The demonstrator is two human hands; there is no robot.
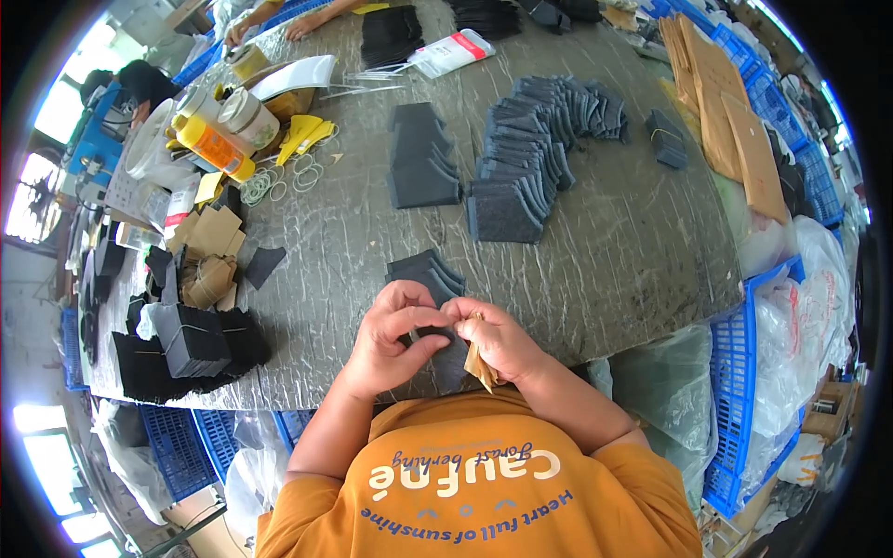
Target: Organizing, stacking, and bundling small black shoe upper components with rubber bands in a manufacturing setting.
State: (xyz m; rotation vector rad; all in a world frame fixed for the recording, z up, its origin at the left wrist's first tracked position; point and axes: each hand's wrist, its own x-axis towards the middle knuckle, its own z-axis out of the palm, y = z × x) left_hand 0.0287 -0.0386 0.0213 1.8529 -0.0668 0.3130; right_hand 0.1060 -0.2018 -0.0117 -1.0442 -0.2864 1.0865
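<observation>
My left hand [395, 337] is curled at the table's near edge, its fingertips meeting those of my right hand. What it pinches, if anything, is hidden. My right hand [502, 339] is closed, with a crumpled tan piece [479, 361] of cloth or paper hanging from its fingers. Below the joined fingertips lies a dark grey flat piece [452, 361], partly covered by the hands. Just beyond them is a small fan of dark pieces [423, 272]. Farther off, a short row of overlapping dark pieces [420, 163] sits beside a longer curved row [521, 153].
Banded dark stacks [191, 342] and brown card pieces [212, 237] stand at left. Behind them are an orange-and-yellow bottle [214, 147], a jar [246, 116] and rubber bands [265, 183]. A banded bundle [666, 139] lies right. Blue crates [730, 409] flank the table; another person's hands [302, 23] are at the far edge.
</observation>
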